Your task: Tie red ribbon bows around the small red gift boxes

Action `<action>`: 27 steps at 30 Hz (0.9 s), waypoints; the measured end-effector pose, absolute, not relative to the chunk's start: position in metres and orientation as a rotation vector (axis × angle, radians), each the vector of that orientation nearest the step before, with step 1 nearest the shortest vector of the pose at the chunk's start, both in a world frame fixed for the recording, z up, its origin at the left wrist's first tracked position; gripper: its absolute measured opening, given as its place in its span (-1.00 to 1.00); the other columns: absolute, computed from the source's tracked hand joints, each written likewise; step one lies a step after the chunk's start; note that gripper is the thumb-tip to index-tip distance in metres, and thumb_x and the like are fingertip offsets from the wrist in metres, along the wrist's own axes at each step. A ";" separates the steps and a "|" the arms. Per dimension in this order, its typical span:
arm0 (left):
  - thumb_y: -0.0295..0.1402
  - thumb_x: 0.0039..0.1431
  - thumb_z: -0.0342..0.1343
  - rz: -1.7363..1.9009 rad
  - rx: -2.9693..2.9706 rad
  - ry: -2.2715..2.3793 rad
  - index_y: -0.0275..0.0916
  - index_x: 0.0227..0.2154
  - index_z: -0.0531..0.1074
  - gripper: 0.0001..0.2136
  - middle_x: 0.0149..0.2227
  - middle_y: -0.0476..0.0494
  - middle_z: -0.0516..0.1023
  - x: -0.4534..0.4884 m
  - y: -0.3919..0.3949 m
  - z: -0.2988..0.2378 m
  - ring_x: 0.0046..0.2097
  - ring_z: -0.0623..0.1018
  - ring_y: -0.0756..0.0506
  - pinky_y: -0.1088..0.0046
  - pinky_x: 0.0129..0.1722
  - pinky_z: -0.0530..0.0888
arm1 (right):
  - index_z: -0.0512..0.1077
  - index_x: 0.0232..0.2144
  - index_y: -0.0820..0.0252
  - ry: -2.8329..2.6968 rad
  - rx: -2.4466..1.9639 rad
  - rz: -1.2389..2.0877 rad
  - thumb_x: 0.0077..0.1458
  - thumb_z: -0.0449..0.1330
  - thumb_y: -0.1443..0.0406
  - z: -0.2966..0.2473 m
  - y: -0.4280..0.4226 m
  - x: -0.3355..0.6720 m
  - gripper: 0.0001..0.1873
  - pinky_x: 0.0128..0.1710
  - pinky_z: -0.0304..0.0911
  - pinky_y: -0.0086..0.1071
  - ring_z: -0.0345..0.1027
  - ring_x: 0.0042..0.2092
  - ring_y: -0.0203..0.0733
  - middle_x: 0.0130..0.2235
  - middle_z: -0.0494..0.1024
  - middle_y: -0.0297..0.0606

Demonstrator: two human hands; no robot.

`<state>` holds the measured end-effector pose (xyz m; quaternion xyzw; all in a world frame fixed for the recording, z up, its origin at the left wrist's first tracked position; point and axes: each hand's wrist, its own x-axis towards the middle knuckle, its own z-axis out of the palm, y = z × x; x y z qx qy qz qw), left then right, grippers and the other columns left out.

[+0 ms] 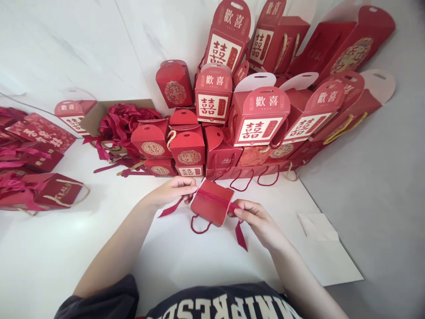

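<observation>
A small red gift box (212,210) is held between my two hands above the white tabletop, slightly tilted. A dark red ribbon (212,195) runs across its upper face, with one tail hanging at each side. My left hand (177,190) is closed at the box's left edge, thumb and fingers pinching the ribbon there; part of the grip is hidden behind the box. On the right edge, my right hand (250,216) pinches the ribbon between thumb and fingers. A dark red cord handle (201,231) loops down from the box's near side.
Stacked red gift boxes (261,116) stand just beyond my hands, against the wall. A cardboard box (128,104) of loose ribbons sits at back left. Ribboned boxes (49,190) lie on the left. A white paper (318,227) lies near the table's right edge.
</observation>
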<state>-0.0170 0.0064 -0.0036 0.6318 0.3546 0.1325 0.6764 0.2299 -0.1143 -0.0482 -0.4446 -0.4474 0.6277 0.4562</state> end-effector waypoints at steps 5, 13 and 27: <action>-0.26 0.21 0.11 0.262 1.343 0.709 -0.28 -0.51 0.39 -0.76 -0.55 -0.03 0.43 -0.017 0.007 -0.011 -0.47 0.45 0.02 0.52 -0.44 0.35 | 0.39 -0.52 0.20 -1.099 -1.039 1.507 0.13 0.19 0.21 -0.052 -0.110 0.236 -0.77 -0.26 0.21 -0.34 0.30 -0.33 -0.22 -0.38 0.47 -0.27; -0.23 0.20 0.12 0.226 1.352 0.620 -0.33 -0.52 0.39 -0.72 -0.52 -0.07 0.46 -0.017 0.009 -0.016 -0.46 0.46 0.01 0.53 -0.43 0.34 | 0.31 -0.10 0.11 -1.362 -1.291 1.031 0.17 0.15 0.12 -0.030 -0.108 0.227 -0.71 -0.20 0.34 -0.23 0.40 -0.22 -0.15 -0.21 0.46 -0.22; -0.20 0.21 0.10 0.130 1.500 0.738 -0.29 -0.53 0.30 -0.70 -0.58 0.04 0.36 -0.007 -0.001 -0.010 -0.53 0.31 0.08 0.56 -0.49 0.23 | 0.36 0.01 0.16 -2.089 -1.516 0.566 0.10 0.19 0.37 -0.004 -0.091 0.198 -0.62 0.03 0.33 -0.10 0.28 0.06 0.03 0.07 0.33 -0.06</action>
